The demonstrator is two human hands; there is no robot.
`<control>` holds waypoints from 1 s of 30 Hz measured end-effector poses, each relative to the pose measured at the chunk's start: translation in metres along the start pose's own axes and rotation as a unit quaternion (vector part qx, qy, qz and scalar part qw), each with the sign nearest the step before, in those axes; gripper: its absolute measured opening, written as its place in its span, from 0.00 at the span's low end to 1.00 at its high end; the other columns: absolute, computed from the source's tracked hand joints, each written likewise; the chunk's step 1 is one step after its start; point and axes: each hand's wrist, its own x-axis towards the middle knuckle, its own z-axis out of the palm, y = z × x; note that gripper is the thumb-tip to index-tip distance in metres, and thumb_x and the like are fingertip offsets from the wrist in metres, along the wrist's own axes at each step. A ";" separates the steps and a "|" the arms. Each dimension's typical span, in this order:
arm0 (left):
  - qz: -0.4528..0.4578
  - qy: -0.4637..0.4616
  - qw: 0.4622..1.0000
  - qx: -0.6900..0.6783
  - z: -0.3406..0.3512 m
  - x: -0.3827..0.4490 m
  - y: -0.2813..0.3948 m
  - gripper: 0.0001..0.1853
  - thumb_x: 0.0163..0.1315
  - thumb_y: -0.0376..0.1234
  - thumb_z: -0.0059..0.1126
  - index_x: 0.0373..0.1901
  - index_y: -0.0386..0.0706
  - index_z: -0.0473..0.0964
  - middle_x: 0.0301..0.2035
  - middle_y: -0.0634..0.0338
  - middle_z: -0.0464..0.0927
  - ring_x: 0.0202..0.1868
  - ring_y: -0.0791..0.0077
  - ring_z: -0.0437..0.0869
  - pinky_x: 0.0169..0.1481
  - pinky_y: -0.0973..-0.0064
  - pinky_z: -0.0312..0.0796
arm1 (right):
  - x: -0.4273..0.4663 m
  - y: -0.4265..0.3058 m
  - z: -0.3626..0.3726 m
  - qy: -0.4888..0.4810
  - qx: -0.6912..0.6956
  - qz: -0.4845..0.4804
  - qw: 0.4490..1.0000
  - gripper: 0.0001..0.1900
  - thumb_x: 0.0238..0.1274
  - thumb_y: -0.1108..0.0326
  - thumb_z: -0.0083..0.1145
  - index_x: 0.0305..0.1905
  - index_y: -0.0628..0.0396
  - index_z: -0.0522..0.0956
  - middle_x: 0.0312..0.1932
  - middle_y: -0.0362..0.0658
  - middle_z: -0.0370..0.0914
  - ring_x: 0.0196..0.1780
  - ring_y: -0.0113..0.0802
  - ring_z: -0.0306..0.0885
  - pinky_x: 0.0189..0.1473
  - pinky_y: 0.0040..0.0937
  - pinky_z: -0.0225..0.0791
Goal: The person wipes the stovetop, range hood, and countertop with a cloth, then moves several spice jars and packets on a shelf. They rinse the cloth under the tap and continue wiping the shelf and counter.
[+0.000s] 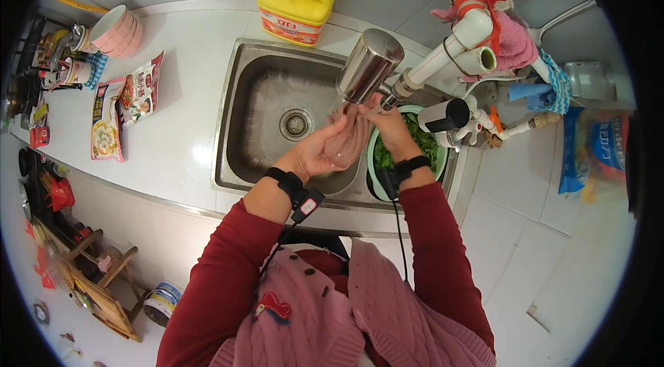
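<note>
Over the right side of a stainless steel sink (222,123), my left hand (314,148) supports a clear, ribbed object (345,141); whether it is a plastic bag or a glass vessel, I cannot tell. The fingers of my right hand (391,125) are at its upper right edge, partly hidden by the tap fittings. A shiny metal cylinder on the tap (371,63) hangs just above both hands. Under my right wrist, a pale green basin (371,159) holds leafy greens (421,133). Both wrists wear black straps with cables.
A yellow detergent jug (295,9) stands behind the sink. White pipes (441,63) with cloths and a black-ended cylinder (446,116) crowd the right side. On the left counter lie food packets (108,120) beside stacked pink bowls (116,32).
</note>
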 end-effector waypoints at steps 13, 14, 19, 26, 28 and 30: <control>0.020 -0.064 0.967 -0.245 0.025 -0.013 -0.018 0.21 0.68 0.40 0.54 0.59 0.43 0.70 0.50 0.52 0.75 0.48 0.64 0.79 0.51 0.67 0.75 | -0.011 0.048 0.062 -0.069 0.421 0.031 0.904 0.32 0.70 0.43 0.52 0.67 0.56 0.66 0.63 0.48 0.68 0.69 0.41 0.64 0.72 0.37 0.57; -0.012 -0.052 0.949 -0.311 0.020 -0.012 -0.016 0.20 0.68 0.41 0.54 0.58 0.43 0.71 0.48 0.53 0.75 0.45 0.65 0.79 0.49 0.69 0.75 | -0.010 0.043 0.056 -0.052 0.433 0.064 0.898 0.26 0.69 0.54 0.58 0.63 0.57 0.68 0.56 0.46 0.71 0.66 0.37 0.67 0.67 0.33 0.63; -0.035 -0.017 0.999 -0.031 -0.001 -0.015 -0.003 0.19 0.66 0.43 0.60 0.51 0.39 0.73 0.42 0.59 0.74 0.37 0.73 0.75 0.39 0.78 0.70 | 0.001 0.017 0.043 -0.066 0.278 0.138 0.948 0.19 0.62 0.71 0.64 0.55 0.55 0.71 0.47 0.38 0.75 0.48 0.28 0.78 0.49 0.28 0.75; -0.012 0.129 0.926 0.354 -0.007 -0.001 0.013 0.12 0.60 0.36 0.62 0.38 0.40 0.72 0.27 0.59 0.75 0.28 0.72 0.77 0.29 0.77 0.66 | 0.004 0.012 0.058 0.013 0.156 0.151 0.976 0.17 0.57 0.76 0.66 0.49 0.56 0.71 0.39 0.38 0.73 0.38 0.28 0.76 0.40 0.28 0.73; -0.002 0.194 0.863 0.467 -0.012 0.003 0.009 0.12 0.58 0.35 0.61 0.39 0.39 0.72 0.26 0.55 0.77 0.26 0.66 0.79 0.29 0.72 0.69 | 0.007 0.025 0.061 0.044 0.150 0.143 0.977 0.17 0.56 0.77 0.65 0.48 0.56 0.71 0.38 0.39 0.72 0.37 0.28 0.74 0.38 0.27 0.71; 0.107 0.231 0.739 0.624 -0.018 0.010 0.001 0.13 0.57 0.34 0.60 0.39 0.37 0.72 0.26 0.50 0.79 0.27 0.58 0.81 0.31 0.66 0.72 | 0.012 0.042 0.063 0.068 0.118 0.140 0.981 0.17 0.55 0.79 0.63 0.48 0.57 0.71 0.37 0.40 0.71 0.36 0.29 0.74 0.36 0.27 0.70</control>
